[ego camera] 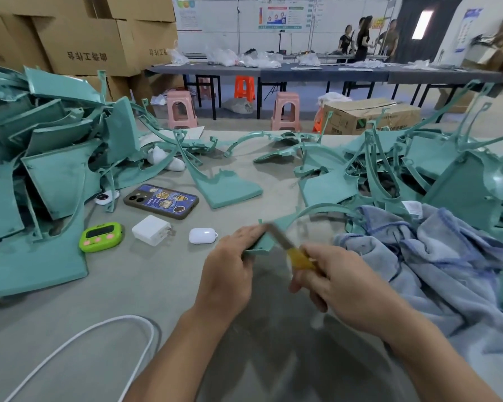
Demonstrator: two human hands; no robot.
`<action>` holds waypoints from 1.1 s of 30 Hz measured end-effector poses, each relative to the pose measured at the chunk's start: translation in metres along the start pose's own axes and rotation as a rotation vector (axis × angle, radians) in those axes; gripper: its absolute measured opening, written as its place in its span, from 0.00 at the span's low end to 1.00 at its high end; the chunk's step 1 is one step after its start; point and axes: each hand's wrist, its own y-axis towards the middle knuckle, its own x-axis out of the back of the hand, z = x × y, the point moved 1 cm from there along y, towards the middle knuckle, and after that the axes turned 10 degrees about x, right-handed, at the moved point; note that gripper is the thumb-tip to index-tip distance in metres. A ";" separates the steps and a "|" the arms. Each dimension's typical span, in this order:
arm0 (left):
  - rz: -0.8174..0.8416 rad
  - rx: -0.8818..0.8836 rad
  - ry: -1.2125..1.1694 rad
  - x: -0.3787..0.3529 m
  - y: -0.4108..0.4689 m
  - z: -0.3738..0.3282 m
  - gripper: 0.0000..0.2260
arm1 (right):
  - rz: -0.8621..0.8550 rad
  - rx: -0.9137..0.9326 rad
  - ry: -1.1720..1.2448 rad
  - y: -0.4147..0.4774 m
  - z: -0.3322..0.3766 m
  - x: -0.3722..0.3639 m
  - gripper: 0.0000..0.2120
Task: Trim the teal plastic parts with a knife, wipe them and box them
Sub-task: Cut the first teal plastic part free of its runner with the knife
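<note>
The part (262,242) sits just below the middle of the frame, held above the counter (157,285). The left hand (227,271) grips its lower edge, fingers curled round it. A thin curved arm of the part runs up and to the right. The right hand (340,280) is clamped on the yellow handle of the knife (298,256). Its blade is blurred and lies against the part's edge, slanting up and to the left.

Just right of the hands a blue-grey towel (418,256) lies crumpled on the counter. Left of them are a white earbud case (202,235), a white charger (151,230) and a green timer (100,237), with a phone (161,201) face down above the charger. A white cable (99,338) loops at the lower left.

More teal parts fill the left pile (41,155) and the right pile (418,169). Cardboard boxes (90,44) are stacked at the upper left.
</note>
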 end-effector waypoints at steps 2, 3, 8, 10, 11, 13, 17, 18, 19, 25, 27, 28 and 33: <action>0.050 0.064 -0.026 0.000 0.002 0.002 0.29 | -0.054 0.000 0.067 0.001 -0.002 -0.006 0.09; 0.064 0.093 -0.042 0.000 0.003 0.004 0.29 | -0.094 -0.014 0.105 0.001 -0.005 -0.009 0.10; 0.077 0.134 -0.022 -0.001 0.003 0.008 0.24 | -0.198 -0.074 0.090 0.004 -0.013 -0.018 0.15; 0.066 0.123 -0.039 0.000 0.003 0.006 0.25 | -0.289 -0.129 0.027 0.006 -0.018 -0.012 0.16; 0.064 0.117 -0.054 0.000 0.003 0.005 0.25 | -0.349 -0.174 -0.005 0.006 -0.021 -0.007 0.16; 0.066 0.113 -0.075 0.001 0.003 0.005 0.23 | -0.459 -0.269 -0.111 0.007 -0.031 0.007 0.15; 0.073 0.115 -0.076 0.003 0.003 0.005 0.23 | -0.481 -0.114 0.064 0.001 -0.031 0.017 0.14; 0.071 0.108 -0.073 0.004 0.003 0.005 0.23 | -0.402 -0.033 0.135 0.000 -0.025 0.013 0.14; 0.066 0.103 -0.070 0.004 0.003 0.005 0.24 | -0.311 0.022 0.151 -0.001 -0.020 0.008 0.14; 0.036 0.138 -0.076 0.021 0.007 0.011 0.25 | -0.402 -0.205 -0.026 0.007 -0.031 0.002 0.16; 0.026 0.133 -0.077 0.026 0.009 0.014 0.27 | -0.527 -0.266 -0.073 0.004 -0.038 0.009 0.16; 0.023 0.130 -0.074 0.027 0.010 0.016 0.27 | -0.564 -0.252 -0.061 0.004 -0.040 0.011 0.16; 0.010 0.053 -0.067 0.025 0.009 0.014 0.25 | -0.408 -0.077 0.100 0.005 -0.027 -0.006 0.15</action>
